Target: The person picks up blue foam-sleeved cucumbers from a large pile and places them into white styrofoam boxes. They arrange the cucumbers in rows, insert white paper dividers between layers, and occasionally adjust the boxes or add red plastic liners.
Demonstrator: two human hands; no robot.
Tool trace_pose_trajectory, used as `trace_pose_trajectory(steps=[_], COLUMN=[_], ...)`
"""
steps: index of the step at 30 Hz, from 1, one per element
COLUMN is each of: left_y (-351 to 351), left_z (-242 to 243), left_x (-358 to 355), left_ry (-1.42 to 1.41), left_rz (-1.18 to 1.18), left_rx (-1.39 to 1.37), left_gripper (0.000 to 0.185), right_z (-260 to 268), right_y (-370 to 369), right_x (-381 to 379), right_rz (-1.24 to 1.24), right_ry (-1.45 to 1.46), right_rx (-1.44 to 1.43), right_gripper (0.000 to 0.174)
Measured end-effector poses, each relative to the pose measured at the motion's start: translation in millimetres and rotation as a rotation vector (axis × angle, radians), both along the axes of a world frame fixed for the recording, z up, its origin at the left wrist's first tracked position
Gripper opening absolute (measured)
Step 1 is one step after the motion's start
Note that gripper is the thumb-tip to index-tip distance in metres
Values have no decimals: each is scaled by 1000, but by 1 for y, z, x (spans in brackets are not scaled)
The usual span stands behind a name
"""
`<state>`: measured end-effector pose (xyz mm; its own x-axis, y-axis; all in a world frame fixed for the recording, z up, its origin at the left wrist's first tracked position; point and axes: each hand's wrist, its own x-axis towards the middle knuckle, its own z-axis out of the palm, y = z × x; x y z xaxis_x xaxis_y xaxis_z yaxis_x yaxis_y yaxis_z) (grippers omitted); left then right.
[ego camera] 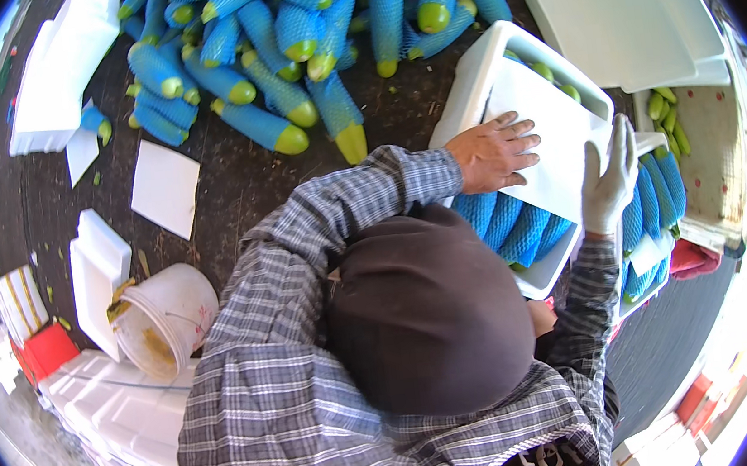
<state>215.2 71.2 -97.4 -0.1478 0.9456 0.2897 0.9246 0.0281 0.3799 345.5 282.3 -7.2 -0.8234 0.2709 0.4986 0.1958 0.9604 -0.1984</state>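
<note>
A white foam box [467, 83] stands tilted before me, packed with long green gourds [516, 221] in blue foam netting. Over its middle lies a white sheet [538, 113], hiding part of the contents. My left hand [496, 153], bare, rests flat on the sheet's left side with fingers spread. My right hand [610, 177] wears a pale glove and is held flat at the box's right side, thumb apart, by the sheet's edge; whether it presses the sheet or the rim I cannot tell. Just right of it, a second box holds more netted gourds [656, 190].
Netted gourds [278, 38] are heaped on the dark surface at the back. White foam lids [617, 16] lie back right, near bare green vegetables [668, 113]. To the left are a loose white sheet [166, 188], a tipped bucket [183, 304] and stacked foam boxes [118, 403].
</note>
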Motion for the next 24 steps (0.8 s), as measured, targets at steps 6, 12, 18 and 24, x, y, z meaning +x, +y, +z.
trace_pose_trajectory(steps=[6, 12, 18, 24], left_y=[-63, -250, -275, -348], left_z=[-15, -96, -123, -123], left_x=[1, 7, -81, -200], left_ry=[-205, -586, -1015, -360], left_rz=[109, 1225, 1884, 1942], left_rx=[390, 322, 369, 686], left_gripper=[36, 59, 102, 113], right_z=[-60, 1, -23, 2], right_y=[4, -18, -47, -49], right_x=[18, 30, 13, 14], right_rz=[83, -10, 71, 63], right_ry=[-467, -217, -228, -259], right_rx=[-88, -421, -421, -453], right_gripper=[56, 48, 43, 40])
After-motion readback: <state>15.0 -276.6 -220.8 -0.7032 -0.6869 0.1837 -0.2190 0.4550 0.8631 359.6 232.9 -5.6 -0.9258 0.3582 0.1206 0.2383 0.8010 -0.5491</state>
